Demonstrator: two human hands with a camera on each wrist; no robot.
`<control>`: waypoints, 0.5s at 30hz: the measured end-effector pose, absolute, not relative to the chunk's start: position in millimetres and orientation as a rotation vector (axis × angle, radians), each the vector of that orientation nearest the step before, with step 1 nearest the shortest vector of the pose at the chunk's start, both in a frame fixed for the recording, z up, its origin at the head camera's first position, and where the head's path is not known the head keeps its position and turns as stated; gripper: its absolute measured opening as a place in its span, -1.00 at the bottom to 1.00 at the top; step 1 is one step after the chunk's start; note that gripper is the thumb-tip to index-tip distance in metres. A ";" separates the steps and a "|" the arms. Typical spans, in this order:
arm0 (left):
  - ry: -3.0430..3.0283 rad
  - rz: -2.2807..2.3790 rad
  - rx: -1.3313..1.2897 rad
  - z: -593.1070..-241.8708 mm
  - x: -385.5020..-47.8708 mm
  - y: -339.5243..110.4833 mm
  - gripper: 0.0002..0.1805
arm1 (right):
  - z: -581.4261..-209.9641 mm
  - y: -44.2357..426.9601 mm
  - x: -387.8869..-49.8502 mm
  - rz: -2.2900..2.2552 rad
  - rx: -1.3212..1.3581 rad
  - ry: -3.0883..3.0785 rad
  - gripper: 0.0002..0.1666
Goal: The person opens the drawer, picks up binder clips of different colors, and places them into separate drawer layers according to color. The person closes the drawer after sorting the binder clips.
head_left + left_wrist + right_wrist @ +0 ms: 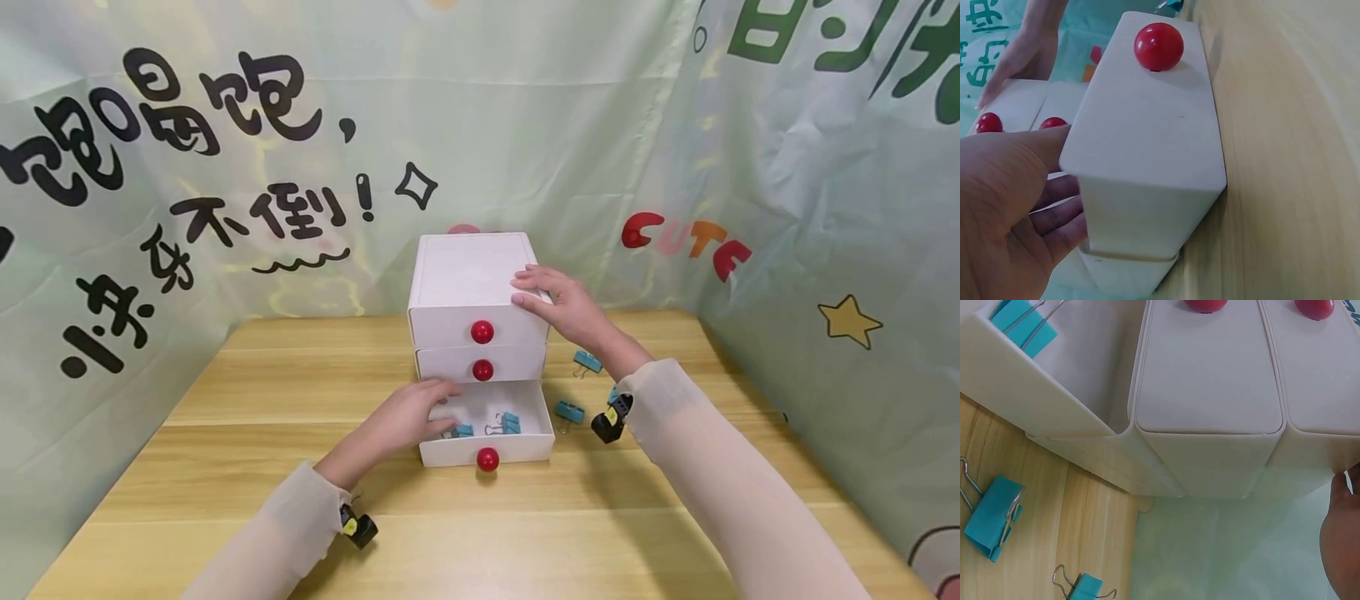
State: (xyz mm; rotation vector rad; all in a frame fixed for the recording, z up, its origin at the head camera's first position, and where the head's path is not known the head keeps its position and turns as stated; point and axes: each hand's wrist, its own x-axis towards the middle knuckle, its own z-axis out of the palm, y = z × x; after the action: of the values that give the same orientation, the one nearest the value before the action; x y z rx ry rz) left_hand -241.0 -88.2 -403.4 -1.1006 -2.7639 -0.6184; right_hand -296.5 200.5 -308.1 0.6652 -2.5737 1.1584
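A white three-drawer box (480, 271) with red knobs stands on the table, its bottom drawer (525, 450) pulled out. Teal binder clips lie inside: one binder clip (510, 423) on the right, another (462, 431) close to my left thumb. My left hand (405, 414) reaches over the drawer's left wall, thumb apart from the fingers; its fingertips are hidden behind that wall in the left wrist view. On the box's top right front edge rests my right hand (566, 308), fingers extended over the top and holding nothing.
Right of the box, several loose binder clips lie on the wooden table (300, 400), among them one near the drawer (570, 411) and one farther back (587, 361). A printed cloth (525, 150) hangs behind and along both sides.
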 end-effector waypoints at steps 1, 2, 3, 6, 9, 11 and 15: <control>-2.761 -0.623 -1.099 -403.4 -239.4 -90.5 -0.52 | -308.2 200.4 -296.4 1.162 0.663 -2.574 -0.42; -2.759 -0.638 -1.098 -403.2 -237.7 -92.9 -0.52 | -308.1 200.2 -296.2 1.164 0.662 -2.575 -0.41; -2.761 -0.651 -1.093 -402.7 -235.9 -95.4 -0.51 | -308.1 200.3 -296.3 1.167 0.661 -2.577 -0.41; -2.767 -0.696 -1.082 -401.2 -230.7 -102.5 -0.51 | -308.4 200.6 -296.7 1.169 0.657 -2.581 -0.39; -2.784 -0.736 -1.074 -400.9 -227.0 -108.7 -0.53 | -308.8 201.0 -297.2 1.172 0.648 -2.582 -0.39; -2.808 -0.751 -1.057 -400.8 -224.7 -113.3 -0.54 | -308.7 200.8 -297.0 1.169 0.645 -2.586 -0.39; -2.856 -0.765 -1.009 -400.4 -220.2 -124.7 -0.51 | -307.2 199.9 -295.6 1.159 0.640 -2.597 -0.39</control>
State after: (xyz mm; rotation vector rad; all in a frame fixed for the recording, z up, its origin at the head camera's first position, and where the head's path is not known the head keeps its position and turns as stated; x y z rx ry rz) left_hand -220.2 -124.7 -400.4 -1.0085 -2.8562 -0.7655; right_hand -295.6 199.9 -307.2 0.6402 -2.5967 1.1593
